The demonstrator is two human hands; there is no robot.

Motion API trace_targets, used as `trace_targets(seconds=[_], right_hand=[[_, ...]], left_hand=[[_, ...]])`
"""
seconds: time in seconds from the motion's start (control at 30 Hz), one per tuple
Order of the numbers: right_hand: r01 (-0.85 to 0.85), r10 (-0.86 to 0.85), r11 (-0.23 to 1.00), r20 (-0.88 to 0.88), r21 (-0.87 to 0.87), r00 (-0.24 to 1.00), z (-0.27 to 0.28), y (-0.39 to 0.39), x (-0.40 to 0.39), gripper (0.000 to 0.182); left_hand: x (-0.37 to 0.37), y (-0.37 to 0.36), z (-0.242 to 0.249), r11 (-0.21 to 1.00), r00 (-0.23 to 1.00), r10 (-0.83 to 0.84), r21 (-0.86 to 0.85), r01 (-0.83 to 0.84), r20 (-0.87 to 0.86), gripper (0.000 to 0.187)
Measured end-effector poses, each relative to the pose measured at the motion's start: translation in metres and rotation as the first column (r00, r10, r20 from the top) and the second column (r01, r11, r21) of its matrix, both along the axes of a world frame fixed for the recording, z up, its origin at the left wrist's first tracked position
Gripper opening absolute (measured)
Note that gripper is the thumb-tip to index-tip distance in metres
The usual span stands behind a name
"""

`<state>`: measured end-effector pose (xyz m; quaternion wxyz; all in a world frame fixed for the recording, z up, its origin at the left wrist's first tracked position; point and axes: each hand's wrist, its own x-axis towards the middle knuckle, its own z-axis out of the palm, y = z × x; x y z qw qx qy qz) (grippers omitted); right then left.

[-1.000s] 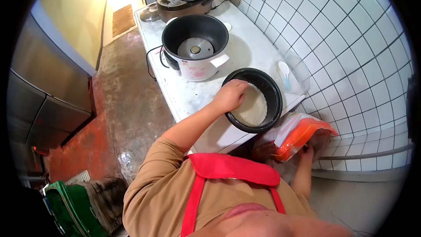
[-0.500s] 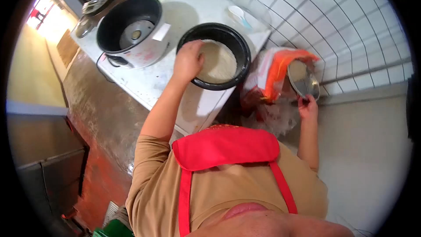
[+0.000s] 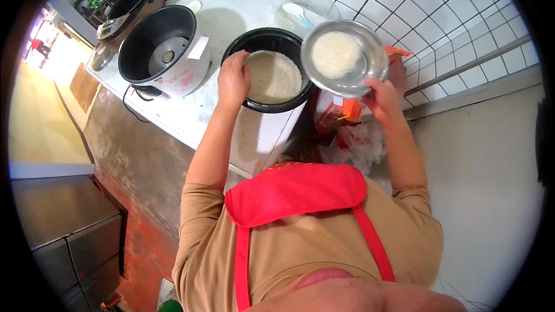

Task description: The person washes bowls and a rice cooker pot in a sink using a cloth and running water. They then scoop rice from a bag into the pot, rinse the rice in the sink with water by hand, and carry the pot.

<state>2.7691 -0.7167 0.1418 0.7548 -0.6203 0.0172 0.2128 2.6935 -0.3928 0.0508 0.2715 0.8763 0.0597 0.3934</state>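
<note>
My left hand (image 3: 234, 80) is closed on the left rim of a black cooking pot (image 3: 272, 107). White rice (image 3: 280, 76) covers the bottom of this pot, which stands at the table's corner. In my right hand (image 3: 381, 99) is a round metal bowl (image 3: 347, 85), gripped by its near right edge. A heap of rice (image 3: 335, 55) lies in the bowl. The bowl is raised just right of the pot, and in this view its left edge overlaps the pot's rim. Beneath it is an orange and white bag (image 3: 347, 110), mostly hidden by the bowl and my arm.
On the white table (image 3: 222, 130), a rice cooker body (image 3: 179, 75) stands left of the pot with its cord hanging down. Another cooker (image 3: 124, 14) is behind it. A white spoon (image 3: 295, 10) lies near the tiled wall (image 3: 416, 0). Clear plastic (image 3: 355, 147) hangs below the bag.
My right hand has lifted the metal bowl, now holding rice, up and left from the bag's mouth to beside the pot. My left hand stays at the pot's rim.
</note>
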Motion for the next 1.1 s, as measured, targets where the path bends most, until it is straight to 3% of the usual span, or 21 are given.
trace_targets(seconds=[0.1, 0.13, 0.2, 0.23, 0.33, 0.43, 0.47, 0.53, 0.6, 0.63, 0.67, 0.7, 0.77, 0.8, 0.83, 0.9, 0.97, 1.1], right_hand=[[-0.125, 0.150, 0.986, 0.276, -0.108, 0.949, -0.013, 0.039, 0.011, 0.038], [-0.044, 0.189, 0.947, 0.443, -0.317, 0.876, -0.019, 0.051, 0.016, 0.040], [0.231, 0.353, 0.758, 0.681, -0.611, 0.642, -0.030, 0.074, 0.023, 0.043], [0.273, 0.362, 0.704, 0.662, -0.656, 0.657, -0.024, 0.088, 0.016, 0.049], [0.268, 0.494, 0.717, 0.740, -0.644, 0.457, -0.027, 0.103, 0.007, 0.051], [0.303, 0.480, 0.749, 0.798, -0.589, 0.364, -0.032, 0.099, 0.010, 0.054], [0.316, 0.464, 0.763, 0.818, -0.564, 0.339, -0.030, 0.095, 0.010, 0.054], [0.320, 0.362, 0.788, 0.817, -0.525, 0.448, -0.026, 0.074, 0.017, 0.052], [0.382, 0.221, 0.783, 0.794, -0.491, 0.567, -0.020, 0.040, 0.022, 0.051], [0.477, 0.190, 0.731, 0.817, -0.488, 0.545, -0.009, 0.019, 0.017, 0.048], [0.609, 0.168, 0.721, 0.936, -0.330, 0.309, -0.031, -0.009, 0.038, 0.047], [0.636, 0.120, 0.753, 0.986, -0.167, 0.118, -0.022, -0.030, 0.043, 0.044], [0.726, 0.052, 0.628, 0.946, -0.280, 0.320, -0.023, -0.078, 0.036, 0.044], [0.735, 0.086, 0.535, 0.893, -0.416, 0.443, -0.028, -0.105, 0.036, 0.047], [0.711, 0.112, 0.448, 0.823, -0.542, 0.557, -0.033, -0.128, 0.038, 0.050], [0.671, 0.156, 0.339, 0.743, -0.659, 0.651, -0.041, -0.149, 0.040, 0.051], [0.611, 0.057, 0.373, 0.674, -0.698, 0.736, -0.046, -0.150, 0.045, 0.051], [0.568, -0.011, 0.519, 0.660, -0.638, 0.751, -0.052, -0.169, 0.055, 0.054]], left_hand=[[0.000, 0.001, -0.002, 0.999, 0.999, 0.018, 0.030, -0.019, 0.028, 0.029], [-0.001, 0.000, 0.001, 0.999, 0.999, 0.026, 0.046, -0.028, 0.040, 0.029], [-0.004, -0.002, 0.006, 0.997, 0.997, 0.069, 0.043, -0.070, 0.036, 0.032], [-0.004, -0.002, 0.006, 0.995, 0.994, 0.092, 0.041, -0.094, 0.059, 0.032], [-0.006, 0.001, 0.000, 0.988, 0.986, 0.157, -0.010, -0.157, 0.064, 0.042], [-0.010, 0.008, -0.013, 0.974, 0.976, 0.218, -0.072, -0.216, 0.023, 0.054], [-0.012, 0.013, -0.019, 0.959, 0.968, 0.243, -0.135, -0.249, -0.062, 0.055], [-0.014, 0.023, -0.031, 0.917, 0.937, 0.259, -0.246, -0.315, -0.235, 0.058], [-0.015, 0.038, -0.047, 0.834, 0.921, 0.162, -0.450, -0.319, -0.353, 0.063], [-0.018, 0.037, -0.043, 0.673, 0.928, 0.015, -0.683, -0.284, -0.372, 0.064], [-0.018, 0.045, -0.048, 0.486, 0.939, -0.211, -0.863, -0.140, -0.271, 0.055], [-0.021, 0.040, -0.035, 0.374, 0.914, -0.295, -0.914, -0.156, -0.277, 0.041], [-0.026, 0.028, -0.007, 0.251, 0.850, -0.388, -0.928, -0.275, -0.357, 0.029], [-0.025, 0.027, -0.005, 0.204, 0.834, -0.416, -0.931, -0.301, -0.361, 0.027], [-0.022, 0.026, -0.004, 0.230, 0.782, -0.457, -0.906, -0.356, -0.423, 0.026], [-0.024, 0.034, 0.005, 0.272, 0.686, -0.482, -0.837, -0.475, -0.546, 0.023], [-0.022, 0.033, 0.012, 0.230, 0.675, -0.502, -0.836, -0.499, -0.541, 0.018], [-0.022, 0.039, -0.001, 0.042, 0.735, -0.543, -0.887, -0.459, -0.406, 0.014]])
